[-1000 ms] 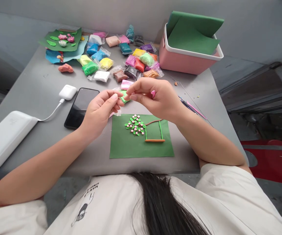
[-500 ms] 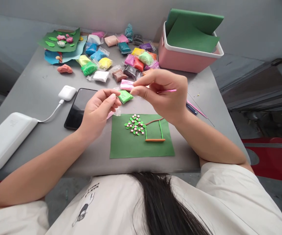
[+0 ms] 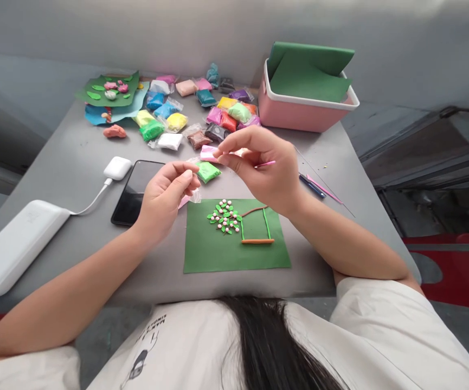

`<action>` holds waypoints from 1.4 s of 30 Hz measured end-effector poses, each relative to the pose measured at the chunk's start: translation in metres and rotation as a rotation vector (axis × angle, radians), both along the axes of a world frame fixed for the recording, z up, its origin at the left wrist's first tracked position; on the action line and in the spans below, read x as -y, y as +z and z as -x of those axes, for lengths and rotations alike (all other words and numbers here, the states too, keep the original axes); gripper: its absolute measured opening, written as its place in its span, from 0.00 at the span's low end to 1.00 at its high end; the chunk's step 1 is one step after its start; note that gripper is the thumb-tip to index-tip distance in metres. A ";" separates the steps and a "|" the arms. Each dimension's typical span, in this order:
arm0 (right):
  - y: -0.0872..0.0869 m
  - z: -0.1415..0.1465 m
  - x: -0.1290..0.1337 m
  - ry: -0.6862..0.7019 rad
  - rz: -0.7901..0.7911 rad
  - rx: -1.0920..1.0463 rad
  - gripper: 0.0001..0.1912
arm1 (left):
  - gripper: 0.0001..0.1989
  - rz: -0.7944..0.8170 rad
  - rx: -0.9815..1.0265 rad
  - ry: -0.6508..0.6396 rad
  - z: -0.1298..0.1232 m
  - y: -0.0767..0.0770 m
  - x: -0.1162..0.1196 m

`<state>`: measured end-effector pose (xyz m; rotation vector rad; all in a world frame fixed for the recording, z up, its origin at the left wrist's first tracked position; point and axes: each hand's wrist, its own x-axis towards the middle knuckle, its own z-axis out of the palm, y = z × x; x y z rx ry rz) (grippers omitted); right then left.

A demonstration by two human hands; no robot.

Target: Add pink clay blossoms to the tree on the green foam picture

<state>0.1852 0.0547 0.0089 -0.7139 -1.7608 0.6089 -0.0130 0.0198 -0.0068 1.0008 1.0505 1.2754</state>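
Note:
My left hand [image 3: 166, 197] is raised over the table left of the green sheet [image 3: 210, 257], thumb and fingertips pinched; anything between them is too small to make out. Higher and to the right, my right hand [image 3: 264, 165] holds a thin pink tool [image 3: 265, 163] against its palm, thumb and forefinger tips close together. On the sheet lie green clay leaves with pale pink balls [image 3: 225, 216], a brown clay strand [image 3: 252, 210], two green strands and an orange-brown bar [image 3: 257, 241]. A green clay packet [image 3: 208, 171] lies between the hands.
Several coloured clay packets [image 3: 169, 141] spread across the back. A pink box [image 3: 299, 112] with green sheets stands back right. A phone [image 3: 130, 195], white power bank [image 3: 26, 244] and earphone case [image 3: 117, 168] lie left; a pen [image 3: 312, 186] lies right.
The table and its contents appear slightly lower in the view. My right hand has shifted a little left, nearer my left hand. Both hands keep nearly the same pose.

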 end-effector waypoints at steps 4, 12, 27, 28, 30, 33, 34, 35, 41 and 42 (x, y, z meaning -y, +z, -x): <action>0.002 0.002 0.001 0.069 0.006 0.022 0.05 | 0.10 0.024 -0.007 -0.050 0.001 -0.002 0.000; -0.001 0.005 0.003 0.068 -0.029 0.157 0.06 | 0.12 0.011 -0.057 -0.131 0.002 0.001 0.004; 0.013 0.003 0.011 0.001 0.064 0.168 0.10 | 0.14 0.027 0.051 -0.177 0.002 -0.001 0.005; 0.018 0.001 0.014 -0.033 0.063 0.218 0.08 | 0.14 0.033 0.062 -0.182 0.002 0.000 0.006; 0.026 -0.004 0.020 -0.101 0.053 0.286 0.09 | 0.14 0.053 0.080 -0.200 0.000 0.002 0.009; 0.033 -0.014 0.030 -0.165 -0.008 0.319 0.16 | 0.12 0.093 0.090 -0.267 -0.002 0.006 0.016; 0.033 -0.017 0.033 -0.168 -0.029 0.330 0.15 | 0.11 0.107 0.093 -0.295 -0.003 0.008 0.019; 0.032 -0.020 0.037 -0.165 -0.052 0.340 0.13 | 0.10 0.122 0.099 -0.321 -0.004 0.009 0.021; 0.009 -0.023 0.048 -0.160 -0.125 0.287 0.11 | 0.12 0.169 0.115 -0.381 -0.006 0.010 0.028; 0.004 -0.022 0.048 -0.164 -0.127 0.248 0.12 | 0.12 0.170 0.109 -0.381 -0.006 0.009 0.028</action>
